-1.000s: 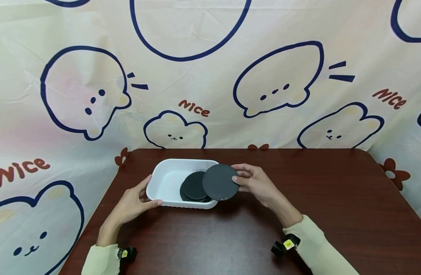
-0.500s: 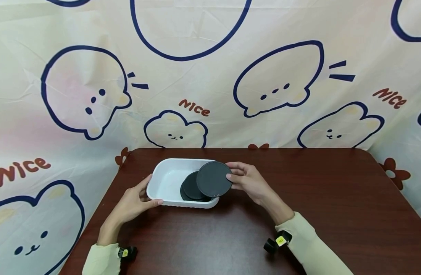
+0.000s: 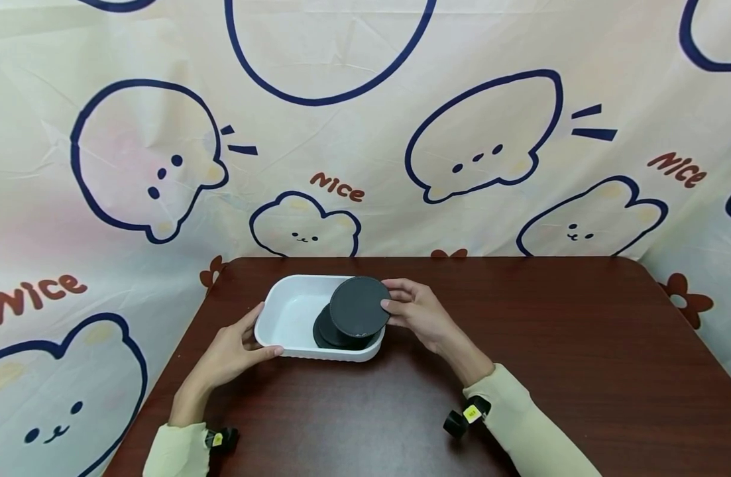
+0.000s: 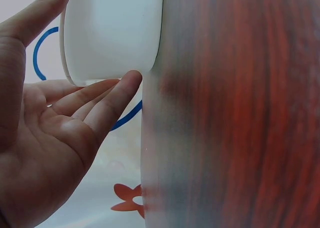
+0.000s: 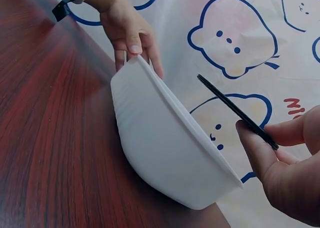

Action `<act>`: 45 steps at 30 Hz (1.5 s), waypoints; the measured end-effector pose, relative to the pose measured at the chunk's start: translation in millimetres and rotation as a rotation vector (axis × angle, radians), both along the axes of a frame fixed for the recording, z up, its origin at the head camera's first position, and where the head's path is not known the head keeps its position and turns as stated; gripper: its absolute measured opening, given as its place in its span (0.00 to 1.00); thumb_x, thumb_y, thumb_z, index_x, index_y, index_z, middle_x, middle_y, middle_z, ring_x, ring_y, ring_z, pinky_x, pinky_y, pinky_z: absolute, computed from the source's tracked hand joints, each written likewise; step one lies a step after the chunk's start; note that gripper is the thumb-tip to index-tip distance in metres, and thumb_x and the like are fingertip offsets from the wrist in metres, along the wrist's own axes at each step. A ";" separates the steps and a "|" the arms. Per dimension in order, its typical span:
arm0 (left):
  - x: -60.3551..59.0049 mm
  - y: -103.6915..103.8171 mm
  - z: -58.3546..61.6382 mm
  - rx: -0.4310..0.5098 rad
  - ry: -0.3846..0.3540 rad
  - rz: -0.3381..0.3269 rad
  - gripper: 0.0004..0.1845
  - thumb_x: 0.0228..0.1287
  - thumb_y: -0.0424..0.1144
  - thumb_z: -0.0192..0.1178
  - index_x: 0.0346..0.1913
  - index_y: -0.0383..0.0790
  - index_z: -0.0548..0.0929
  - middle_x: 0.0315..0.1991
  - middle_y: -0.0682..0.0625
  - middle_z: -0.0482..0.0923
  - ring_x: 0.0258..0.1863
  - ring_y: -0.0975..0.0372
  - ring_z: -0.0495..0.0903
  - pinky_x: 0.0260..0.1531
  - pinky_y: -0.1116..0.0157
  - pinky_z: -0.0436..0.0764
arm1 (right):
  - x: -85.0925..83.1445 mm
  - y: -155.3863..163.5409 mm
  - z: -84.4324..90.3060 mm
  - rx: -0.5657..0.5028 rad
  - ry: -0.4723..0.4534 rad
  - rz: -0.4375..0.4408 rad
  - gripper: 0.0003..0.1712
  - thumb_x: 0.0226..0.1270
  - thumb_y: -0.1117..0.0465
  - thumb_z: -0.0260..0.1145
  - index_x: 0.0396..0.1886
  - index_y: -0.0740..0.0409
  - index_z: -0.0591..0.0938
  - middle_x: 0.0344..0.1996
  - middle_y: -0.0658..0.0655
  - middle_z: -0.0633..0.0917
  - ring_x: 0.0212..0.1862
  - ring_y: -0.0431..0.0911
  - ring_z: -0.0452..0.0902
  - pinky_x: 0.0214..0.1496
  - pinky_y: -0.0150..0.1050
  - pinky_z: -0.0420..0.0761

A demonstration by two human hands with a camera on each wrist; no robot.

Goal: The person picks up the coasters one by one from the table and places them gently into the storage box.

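Note:
My left hand grips the left end of a white plastic basin, thumb at the near rim and fingers along the end wall. The left wrist view has those fingers against the basin's wall. Between thumb and fingers, my right hand pinches the right edge of a thin, round black coaster. Seen edge-on in the right wrist view, this coaster is tilted and held above the rim. More black coasters lie overlapping inside the basin's right half, partly hidden beneath the held one.
The basin stands on a dark reddish-brown wooden table, near its far left. Behind the table's back edge hangs a pale cloth with cartoon bears. Black devices with yellow labels are strapped to both wrists.
My right hand has moved left with the coaster, from the basin's right rim to over its right half and the coasters there. The left hand and basin stay put.

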State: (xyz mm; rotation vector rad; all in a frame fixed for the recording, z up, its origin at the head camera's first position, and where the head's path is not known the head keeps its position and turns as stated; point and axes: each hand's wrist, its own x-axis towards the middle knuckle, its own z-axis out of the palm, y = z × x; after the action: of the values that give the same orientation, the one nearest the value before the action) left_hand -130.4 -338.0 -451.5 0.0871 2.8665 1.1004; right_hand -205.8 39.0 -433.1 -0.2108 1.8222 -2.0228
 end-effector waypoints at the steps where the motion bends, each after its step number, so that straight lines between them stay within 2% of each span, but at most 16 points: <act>1: 0.0 0.1 0.0 0.001 0.001 0.002 0.61 0.62 0.56 0.79 0.86 0.34 0.53 0.79 0.27 0.67 0.61 0.41 0.88 0.56 0.51 0.90 | -0.8 -1.5 -0.5 -0.001 -0.003 -0.001 0.28 0.79 0.69 0.65 0.75 0.61 0.75 0.59 0.64 0.86 0.45 0.41 0.88 0.48 0.33 0.90; 11: 0.9 0.4 0.6 0.008 -0.002 -0.003 0.61 0.62 0.55 0.79 0.86 0.34 0.54 0.78 0.27 0.68 0.60 0.42 0.88 0.56 0.51 0.90 | -3.2 -15.2 -2.3 0.044 0.002 -0.010 0.27 0.79 0.69 0.64 0.76 0.62 0.76 0.63 0.68 0.86 0.46 0.40 0.88 0.47 0.32 0.90; 23: 1.3 0.3 -0.1 0.022 -0.003 -0.002 0.60 0.61 0.54 0.79 0.86 0.33 0.54 0.77 0.27 0.68 0.59 0.42 0.89 0.55 0.52 0.90 | -2.9 -31.8 -6.9 0.043 0.022 -0.015 0.26 0.78 0.70 0.65 0.74 0.63 0.78 0.58 0.67 0.87 0.39 0.38 0.85 0.40 0.30 0.87; 31: 1.1 0.0 -0.6 0.023 -0.012 0.007 0.61 0.61 0.55 0.79 0.86 0.35 0.54 0.78 0.27 0.67 0.61 0.41 0.88 0.56 0.51 0.90 | -2.2 -42.6 -8.6 0.040 0.015 -0.027 0.26 0.77 0.72 0.66 0.72 0.63 0.79 0.56 0.66 0.87 0.42 0.41 0.87 0.46 0.36 0.91; 38: 1.0 0.1 -0.4 0.016 -0.010 0.003 0.61 0.61 0.56 0.79 0.86 0.35 0.54 0.79 0.27 0.66 0.62 0.40 0.87 0.56 0.51 0.89 | -2.3 -46.7 -8.1 0.066 0.004 -0.035 0.26 0.76 0.72 0.66 0.72 0.64 0.78 0.57 0.68 0.85 0.43 0.42 0.86 0.46 0.36 0.91; 45: -0.1 -0.6 0.2 0.015 -0.007 0.003 0.61 0.61 0.56 0.79 0.86 0.34 0.54 0.79 0.27 0.66 0.62 0.40 0.87 0.56 0.51 0.90 | -3.1 -49.2 -8.3 0.102 0.033 -0.031 0.26 0.75 0.72 0.67 0.71 0.64 0.78 0.58 0.69 0.86 0.43 0.44 0.87 0.49 0.41 0.93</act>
State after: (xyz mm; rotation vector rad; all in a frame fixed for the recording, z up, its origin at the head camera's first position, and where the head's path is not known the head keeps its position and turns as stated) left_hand -130.5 -338.6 -451.3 0.0793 2.8541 1.1201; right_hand -208.9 -10.3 -441.4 -0.1883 1.9551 -1.9514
